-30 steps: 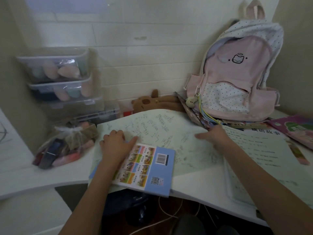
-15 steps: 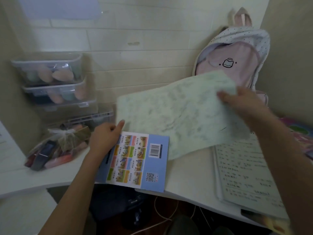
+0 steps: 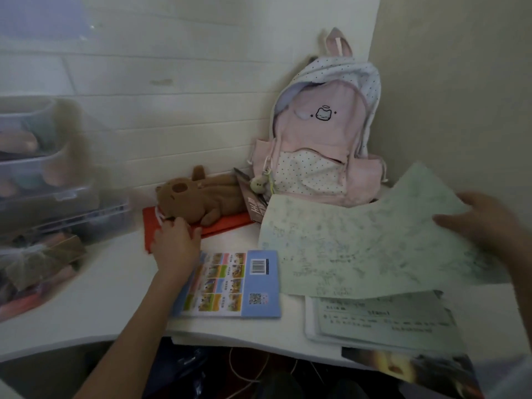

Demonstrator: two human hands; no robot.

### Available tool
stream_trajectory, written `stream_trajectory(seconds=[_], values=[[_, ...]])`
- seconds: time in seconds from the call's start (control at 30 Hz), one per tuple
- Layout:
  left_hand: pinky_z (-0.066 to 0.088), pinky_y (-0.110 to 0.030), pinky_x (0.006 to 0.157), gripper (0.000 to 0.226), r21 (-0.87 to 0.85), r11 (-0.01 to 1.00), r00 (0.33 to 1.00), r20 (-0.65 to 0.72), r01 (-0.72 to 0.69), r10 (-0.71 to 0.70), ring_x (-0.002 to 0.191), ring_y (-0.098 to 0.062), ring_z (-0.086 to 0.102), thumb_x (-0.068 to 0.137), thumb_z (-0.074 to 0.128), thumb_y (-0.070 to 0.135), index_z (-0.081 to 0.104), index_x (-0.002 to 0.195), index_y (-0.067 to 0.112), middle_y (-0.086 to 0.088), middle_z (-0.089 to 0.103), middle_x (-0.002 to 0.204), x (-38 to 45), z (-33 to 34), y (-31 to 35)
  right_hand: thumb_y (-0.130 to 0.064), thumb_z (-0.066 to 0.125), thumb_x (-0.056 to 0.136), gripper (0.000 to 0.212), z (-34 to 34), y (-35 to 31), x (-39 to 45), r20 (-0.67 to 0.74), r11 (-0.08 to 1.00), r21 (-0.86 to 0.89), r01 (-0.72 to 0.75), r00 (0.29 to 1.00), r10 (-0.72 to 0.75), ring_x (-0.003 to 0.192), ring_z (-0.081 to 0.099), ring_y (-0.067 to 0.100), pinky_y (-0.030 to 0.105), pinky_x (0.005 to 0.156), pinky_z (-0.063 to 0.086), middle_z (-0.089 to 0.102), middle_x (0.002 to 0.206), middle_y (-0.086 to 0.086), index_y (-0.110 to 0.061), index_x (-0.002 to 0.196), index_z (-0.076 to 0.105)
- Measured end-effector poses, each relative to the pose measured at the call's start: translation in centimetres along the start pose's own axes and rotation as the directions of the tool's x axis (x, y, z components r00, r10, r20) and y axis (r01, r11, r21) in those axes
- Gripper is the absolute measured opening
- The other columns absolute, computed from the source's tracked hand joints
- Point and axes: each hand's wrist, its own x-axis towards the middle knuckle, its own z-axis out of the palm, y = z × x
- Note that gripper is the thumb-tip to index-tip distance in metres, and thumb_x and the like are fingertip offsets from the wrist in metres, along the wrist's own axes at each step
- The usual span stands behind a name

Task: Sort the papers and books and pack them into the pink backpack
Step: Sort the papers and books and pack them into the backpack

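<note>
While the white desk (image 3: 115, 283) carries everything, the pink backpack (image 3: 319, 145) stands upright in the back right corner, its top gaping. Just in front, a large scribbled green sheet (image 3: 359, 249) is held above the desk, pinched at its right edge by the right hand (image 3: 483, 226). Below it lies a stack of printed papers (image 3: 383, 318). A blue book (image 3: 230, 283) lies flat, centre. The left hand (image 3: 175, 243), fingers loosely curled, touches the brown plush toy (image 3: 198, 197) on a red folder (image 3: 224, 223); whether it grips cannot be told.
</note>
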Motion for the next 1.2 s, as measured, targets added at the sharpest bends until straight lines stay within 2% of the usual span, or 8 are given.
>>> stream_trajectory(seconds=[0.17,0.33,0.47,0.63,0.77,0.87,0.97,1.2], values=[[0.042,-0.029,0.068,0.031,-0.388,0.916,0.967,0.177,-0.104,0.185,0.083,-0.015,0.057,0.092,0.054,0.043,0.060,0.099,0.014,0.000,0.062,0.093,-2.5,0.3,7.0,-0.013,0.071,0.081,0.034,-2.1,-1.1,0.0,-0.010,0.991,-0.090,0.102,0.995,-0.104,0.090,0.063,0.031,0.043,0.087,0.048,0.067,0.108,0.020,-0.009,0.114,0.064],[0.041,-0.033,0.081,0.054,-0.320,0.943,0.732,0.620,-0.096,0.284,0.103,-0.026,0.053,0.092,0.044,0.055,0.048,0.122,0.010,-0.008,0.054,0.116,-4.1,3.2,11.8,-0.041,0.057,0.091,0.020,1.2,-5.5,-3.1,0.236,0.958,0.227,0.173,0.945,-0.227,0.089,0.067,0.010,0.029,0.083,0.053,0.071,0.099,-0.008,-0.032,0.100,0.072],[0.045,-0.039,0.090,0.058,-0.465,0.882,0.756,0.604,0.078,0.251,0.104,-0.028,0.055,0.090,0.046,0.057,0.049,0.124,0.011,-0.010,0.057,0.117,-3.6,4.9,11.5,-0.061,0.026,0.091,0.045,7.1,-4.8,-4.9,0.527,0.925,0.369,0.087,0.800,-0.286,0.100,0.063,0.005,0.030,0.089,0.042,0.067,0.109,-0.017,-0.045,0.108,0.064],[0.052,-0.038,0.072,0.049,-0.588,0.675,0.750,0.657,0.445,0.079,0.068,-0.019,0.064,0.091,0.038,0.061,0.067,0.093,0.023,0.002,0.071,0.067,-2.4,4.4,12.5,-0.020,0.049,0.095,0.025,12.0,0.7,-3.7,0.154,0.978,0.154,0.139,0.975,-0.163,0.130,0.038,0.013,0.035,0.112,0.024,0.044,0.143,-0.003,-0.032,0.114,0.059],[0.044,-0.034,0.095,0.051,-0.623,0.586,0.712,0.693,0.518,0.107,0.105,-0.022,0.061,0.084,0.053,0.060,0.064,0.116,0.022,-0.002,0.066,0.117,-2.7,5.1,13.3,0.000,0.053,0.086,0.049,13.1,1.1,-4.0,0.105,0.915,0.368,0.165,0.970,-0.217,0.133,0.033,0.008,0.019,0.104,0.021,0.039,0.144,-0.008,-0.036,0.119,0.053],[0.052,-0.028,0.088,0.036,-0.664,0.440,0.674,0.721,0.604,0.163,0.092,-0.012,0.068,0.084,0.064,0.045,0.067,0.110,0.020,0.000,0.071,0.102,-2.7,5.3,14.1,0.011,0.051,0.082,0.060,13.3,0.5,-4.0,0.237,0.857,0.440,0.268,0.886,-0.399,0.127,0.043,0.004,0.018,0.102,0.030,0.051,0.129,-0.014,-0.039,0.114,0.053],[0.049,-0.012,0.046,0.015,-0.672,0.540,0.697,0.688,0.507,0.202,0.053,0.002,0.065,0.083,0.071,0.023,0.065,0.096,0.017,0.010,0.069,0.064,-2.8,5.1,14.3,0.008,0.055,0.082,0.061,13.7,0.8,-3.8,0.293,0.890,0.327,0.320,0.861,-0.417,0.126,0.040,0.000,0.019,0.107,0.026,0.048,0.131,-0.019,-0.044,0.112,0.053],[0.054,-0.019,0.051,0.036,-0.800,0.527,0.811,0.496,0.288,0.309,0.061,-0.009,0.067,0.080,0.072,0.004,0.053,0.111,0.011,0.000,0.069,0.078,-3.7,4.0,15.7,-0.015,0.074,0.079,0.071,12.1,2.0,-2.7,0.147,0.643,0.746,-0.175,0.984,0.097,0.126,0.045,0.026,0.041,0.101,0.041,0.040,0.142,0.004,-0.024,0.139,0.037]])
